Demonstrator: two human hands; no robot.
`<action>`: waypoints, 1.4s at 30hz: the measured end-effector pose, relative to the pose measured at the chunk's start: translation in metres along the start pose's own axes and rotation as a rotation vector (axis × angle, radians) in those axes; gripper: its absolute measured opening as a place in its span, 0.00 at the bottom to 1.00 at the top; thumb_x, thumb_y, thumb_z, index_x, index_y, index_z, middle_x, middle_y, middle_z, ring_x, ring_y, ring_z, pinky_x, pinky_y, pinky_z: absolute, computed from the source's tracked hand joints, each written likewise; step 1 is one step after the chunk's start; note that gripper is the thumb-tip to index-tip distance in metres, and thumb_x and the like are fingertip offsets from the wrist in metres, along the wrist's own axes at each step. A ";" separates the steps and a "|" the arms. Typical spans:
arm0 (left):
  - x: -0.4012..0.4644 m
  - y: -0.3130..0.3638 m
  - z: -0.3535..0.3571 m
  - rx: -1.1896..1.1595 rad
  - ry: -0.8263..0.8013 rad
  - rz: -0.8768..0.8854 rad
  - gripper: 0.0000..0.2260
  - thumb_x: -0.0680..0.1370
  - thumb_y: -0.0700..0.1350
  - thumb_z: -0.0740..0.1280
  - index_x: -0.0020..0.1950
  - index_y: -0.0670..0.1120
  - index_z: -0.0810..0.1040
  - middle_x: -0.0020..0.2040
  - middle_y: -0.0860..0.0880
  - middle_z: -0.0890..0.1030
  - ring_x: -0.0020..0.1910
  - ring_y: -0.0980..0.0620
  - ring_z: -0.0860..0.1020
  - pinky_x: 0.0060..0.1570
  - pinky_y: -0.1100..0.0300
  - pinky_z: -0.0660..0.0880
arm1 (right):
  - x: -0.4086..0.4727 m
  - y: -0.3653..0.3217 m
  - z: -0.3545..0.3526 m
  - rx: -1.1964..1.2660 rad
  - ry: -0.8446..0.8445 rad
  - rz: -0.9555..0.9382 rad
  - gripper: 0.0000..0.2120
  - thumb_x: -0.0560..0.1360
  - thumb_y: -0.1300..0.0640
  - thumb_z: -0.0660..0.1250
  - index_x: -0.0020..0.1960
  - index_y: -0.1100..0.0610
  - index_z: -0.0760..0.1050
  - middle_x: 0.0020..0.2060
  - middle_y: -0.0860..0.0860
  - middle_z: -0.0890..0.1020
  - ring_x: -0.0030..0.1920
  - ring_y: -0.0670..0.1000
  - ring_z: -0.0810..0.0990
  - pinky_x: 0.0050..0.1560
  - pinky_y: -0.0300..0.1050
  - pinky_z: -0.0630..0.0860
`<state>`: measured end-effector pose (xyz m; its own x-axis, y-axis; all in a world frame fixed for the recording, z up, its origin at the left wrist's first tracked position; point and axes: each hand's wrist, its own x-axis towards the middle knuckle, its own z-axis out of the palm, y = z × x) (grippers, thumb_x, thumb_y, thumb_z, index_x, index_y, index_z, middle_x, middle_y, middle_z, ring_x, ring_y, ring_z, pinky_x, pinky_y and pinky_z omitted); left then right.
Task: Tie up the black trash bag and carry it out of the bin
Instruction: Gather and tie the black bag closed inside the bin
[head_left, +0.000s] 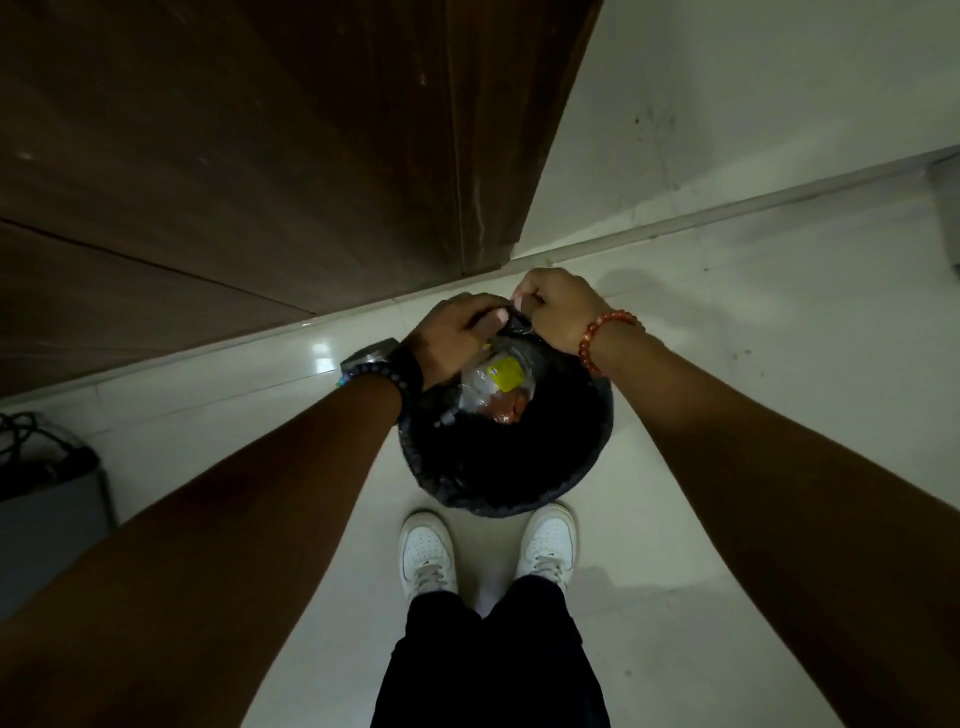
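A round bin (597, 431) stands on the floor just in front of my feet, lined with the black trash bag (493, 462). Clear plastic wrapping with a yellow label (505, 373) lies inside near the far rim. My left hand (457, 338), with a watch and dark beads on the wrist, grips the bag's far edge. My right hand (558, 309), wearing an orange bead bracelet, is closed on the same gathered black plastic right beside it. The two hands meet over the far rim, and the pinched plastic between them is mostly hidden by fingers.
A dark wooden door or cabinet (260, 156) rises right behind the bin, and a white wall (753, 104) with a skirting strip runs to the right. A grey box with black cables (36, 457) sits at the left. My white shoes (431, 556) touch the bin's near side on a pale tiled floor.
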<state>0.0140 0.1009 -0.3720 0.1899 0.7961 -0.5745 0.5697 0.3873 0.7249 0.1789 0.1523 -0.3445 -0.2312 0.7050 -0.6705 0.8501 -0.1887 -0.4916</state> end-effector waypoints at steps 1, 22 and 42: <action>0.003 -0.001 -0.003 -0.004 0.007 0.034 0.13 0.82 0.47 0.62 0.61 0.44 0.81 0.56 0.40 0.82 0.57 0.45 0.79 0.63 0.51 0.75 | -0.002 0.000 0.003 -0.053 0.044 -0.056 0.08 0.76 0.59 0.61 0.50 0.55 0.79 0.53 0.56 0.82 0.55 0.58 0.79 0.58 0.53 0.77; 0.022 0.004 -0.024 0.716 0.055 -0.025 0.25 0.77 0.41 0.68 0.71 0.55 0.65 0.65 0.40 0.67 0.57 0.31 0.76 0.57 0.37 0.76 | -0.006 0.062 -0.004 -0.208 -0.048 -0.101 0.11 0.80 0.45 0.58 0.48 0.52 0.70 0.44 0.55 0.78 0.45 0.60 0.78 0.46 0.50 0.73; -0.012 0.030 0.021 0.843 0.026 0.046 0.19 0.80 0.43 0.61 0.70 0.43 0.67 0.66 0.37 0.75 0.61 0.32 0.77 0.57 0.39 0.76 | -0.072 0.055 0.046 0.018 0.074 -0.012 0.17 0.80 0.51 0.59 0.63 0.60 0.64 0.52 0.62 0.80 0.50 0.63 0.80 0.49 0.52 0.74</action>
<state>0.0454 0.0932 -0.3509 0.2151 0.8172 -0.5347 0.9698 -0.1146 0.2151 0.2202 0.0602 -0.3490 -0.2048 0.7557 -0.6221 0.8388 -0.1921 -0.5094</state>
